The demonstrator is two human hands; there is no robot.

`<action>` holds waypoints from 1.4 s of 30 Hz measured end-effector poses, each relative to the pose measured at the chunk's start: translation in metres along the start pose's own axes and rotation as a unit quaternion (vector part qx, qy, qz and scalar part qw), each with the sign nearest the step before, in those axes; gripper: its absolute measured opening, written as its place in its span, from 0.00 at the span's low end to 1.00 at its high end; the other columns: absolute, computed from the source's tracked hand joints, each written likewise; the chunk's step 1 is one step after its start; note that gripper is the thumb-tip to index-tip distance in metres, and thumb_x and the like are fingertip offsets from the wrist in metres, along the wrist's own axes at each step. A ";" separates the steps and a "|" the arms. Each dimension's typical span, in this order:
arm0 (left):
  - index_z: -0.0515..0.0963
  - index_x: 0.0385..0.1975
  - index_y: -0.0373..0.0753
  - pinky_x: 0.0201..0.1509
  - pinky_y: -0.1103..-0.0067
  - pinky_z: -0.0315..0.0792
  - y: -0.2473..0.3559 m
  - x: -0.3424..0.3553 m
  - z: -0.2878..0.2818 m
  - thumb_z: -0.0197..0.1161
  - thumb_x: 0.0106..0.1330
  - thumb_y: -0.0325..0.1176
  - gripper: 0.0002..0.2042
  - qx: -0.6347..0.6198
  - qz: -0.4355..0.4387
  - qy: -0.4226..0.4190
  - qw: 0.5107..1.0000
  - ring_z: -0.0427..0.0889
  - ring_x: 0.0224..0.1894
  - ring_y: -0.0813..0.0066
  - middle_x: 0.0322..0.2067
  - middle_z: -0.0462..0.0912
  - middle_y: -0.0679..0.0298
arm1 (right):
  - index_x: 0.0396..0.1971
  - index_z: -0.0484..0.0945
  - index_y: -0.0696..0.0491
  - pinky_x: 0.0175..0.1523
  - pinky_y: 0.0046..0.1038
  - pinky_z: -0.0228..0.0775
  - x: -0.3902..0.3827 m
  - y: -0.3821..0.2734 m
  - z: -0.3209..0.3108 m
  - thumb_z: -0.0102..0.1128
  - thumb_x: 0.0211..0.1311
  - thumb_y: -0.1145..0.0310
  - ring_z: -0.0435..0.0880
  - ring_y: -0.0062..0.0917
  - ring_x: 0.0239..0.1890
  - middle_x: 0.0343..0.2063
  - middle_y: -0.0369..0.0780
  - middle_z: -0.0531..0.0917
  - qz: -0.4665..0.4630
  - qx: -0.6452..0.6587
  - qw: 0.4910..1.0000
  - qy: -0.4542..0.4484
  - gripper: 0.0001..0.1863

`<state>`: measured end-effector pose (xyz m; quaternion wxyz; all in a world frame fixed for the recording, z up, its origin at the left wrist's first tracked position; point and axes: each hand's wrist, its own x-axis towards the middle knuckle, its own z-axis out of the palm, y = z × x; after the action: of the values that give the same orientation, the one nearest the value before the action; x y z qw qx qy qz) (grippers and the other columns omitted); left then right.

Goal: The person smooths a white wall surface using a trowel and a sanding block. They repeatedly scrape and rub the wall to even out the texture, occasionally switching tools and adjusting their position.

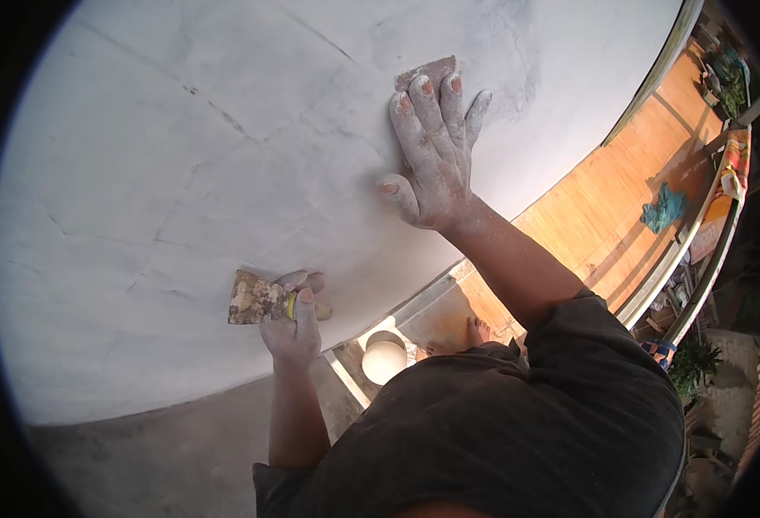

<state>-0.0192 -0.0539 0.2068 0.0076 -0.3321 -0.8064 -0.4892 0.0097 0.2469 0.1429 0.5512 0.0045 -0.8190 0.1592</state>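
A pale, patched wall (181, 164) fills the upper left. My right hand (432, 155), coated in white dust, presses with fingers spread on a reddish-brown sheet (427, 69), apparently sandpaper, against the wall. Lower left, my left hand (294, 332) is closed round the handle of a scraper (255, 298) with a stained, wide blade. Some of its fingers are hidden behind the tool.
Below the wall are a bucket (384, 364), my bare foot (479, 331) and an orange floor (604, 220) with a crumpled teal bag (661, 207). A curved railing (691, 268) runs along the right, with plants (691, 363) and clutter beyond it.
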 end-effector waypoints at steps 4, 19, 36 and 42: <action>0.72 0.50 0.26 0.47 0.71 0.82 -0.001 0.001 0.000 0.55 0.73 0.22 0.10 -0.002 0.005 0.008 1.000 0.88 0.41 0.62 0.43 0.84 0.47 | 0.76 0.54 0.58 0.73 0.68 0.15 -0.042 0.010 0.007 0.35 0.76 0.38 0.33 0.50 0.81 0.78 0.50 0.49 -0.034 -0.046 0.998 -0.037 0.43; 0.72 0.50 0.25 0.46 0.72 0.83 -0.003 0.006 0.000 0.54 0.74 0.24 0.10 0.032 0.035 -0.002 0.999 0.88 0.41 0.61 0.41 0.85 0.47 | 0.73 0.65 0.46 0.70 0.75 0.17 -0.028 0.022 0.006 0.42 0.71 0.34 0.37 0.43 0.81 0.79 0.38 0.52 0.004 0.026 0.999 -0.019 0.40; 0.72 0.51 0.25 0.45 0.73 0.83 -0.004 0.005 0.002 0.54 0.73 0.22 0.11 -0.019 0.016 0.007 1.000 0.88 0.42 0.62 0.42 0.85 0.46 | 0.70 0.69 0.50 0.73 0.69 0.13 -0.021 0.008 0.013 0.38 0.74 0.36 0.36 0.44 0.81 0.78 0.42 0.52 -0.044 -0.031 0.997 -0.050 0.38; 0.72 0.51 0.25 0.46 0.73 0.83 -0.003 0.004 0.002 0.54 0.73 0.21 0.11 -0.011 0.026 0.015 0.999 0.88 0.43 0.62 0.42 0.85 0.47 | 0.69 0.70 0.43 0.67 0.81 0.25 -0.033 0.000 0.022 0.52 0.65 0.34 0.37 0.43 0.81 0.78 0.37 0.55 -0.011 0.022 0.999 -0.031 0.39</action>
<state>-0.0235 -0.0513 0.2044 0.0288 -0.3457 -0.7919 -0.5025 0.0024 0.2352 0.1056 0.5272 0.0309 -0.8319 0.1706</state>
